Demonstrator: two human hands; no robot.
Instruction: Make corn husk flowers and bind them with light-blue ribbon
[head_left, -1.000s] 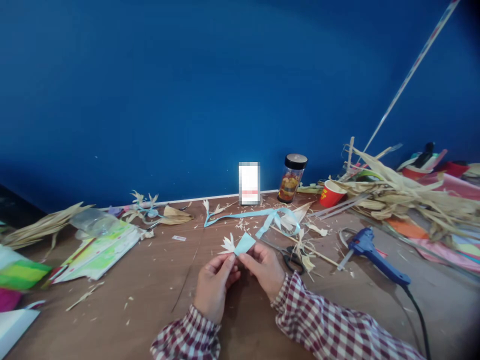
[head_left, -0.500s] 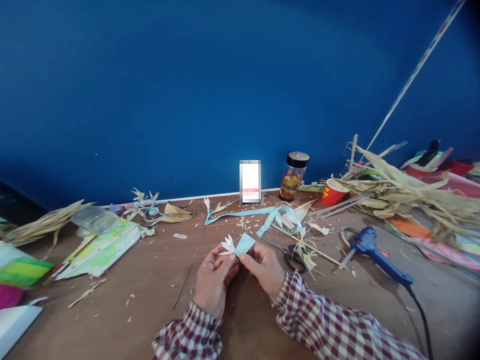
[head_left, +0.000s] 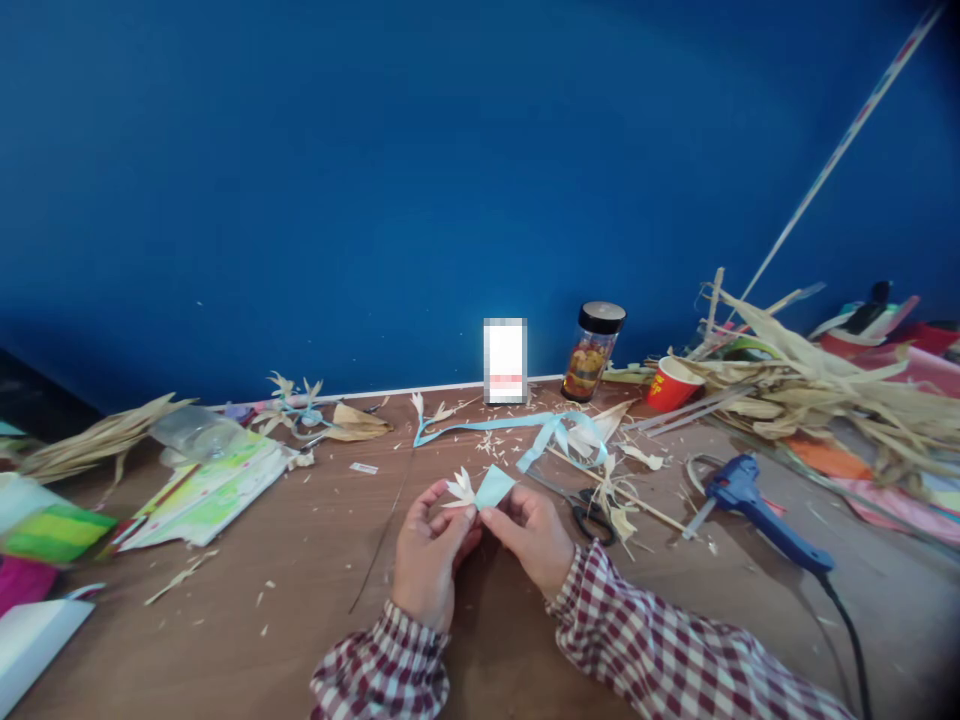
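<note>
My left hand [head_left: 429, 550] is closed, pinching the base of a small white flower [head_left: 462, 489] with pointed petals, which looks made of husk. Close beside it, my right hand [head_left: 536, 535] pinches a piece of light-blue ribbon [head_left: 495, 486] between thumb and fingers. Flower and ribbon meet at the fingertips; how they join is hidden there. Beyond my hands a longer blue ribbon [head_left: 480, 424] lies loosely curled on the table. A pair of scissors [head_left: 596, 520] with black handles rests just right of my right hand, partly under husk pieces [head_left: 616, 495].
A blue glue gun [head_left: 765, 510] with its cord lies at right. Behind stand a lidded jar [head_left: 592, 352] and a red paper cup [head_left: 673, 385], near a heap of dried husks [head_left: 810, 390]. A painted sheet [head_left: 217, 490] lies left. Small scraps litter the brown table [head_left: 300, 640].
The whole view has shifted slightly, so things appear a little further right. Both hands keep the same pinch on the flower and the ribbon.
</note>
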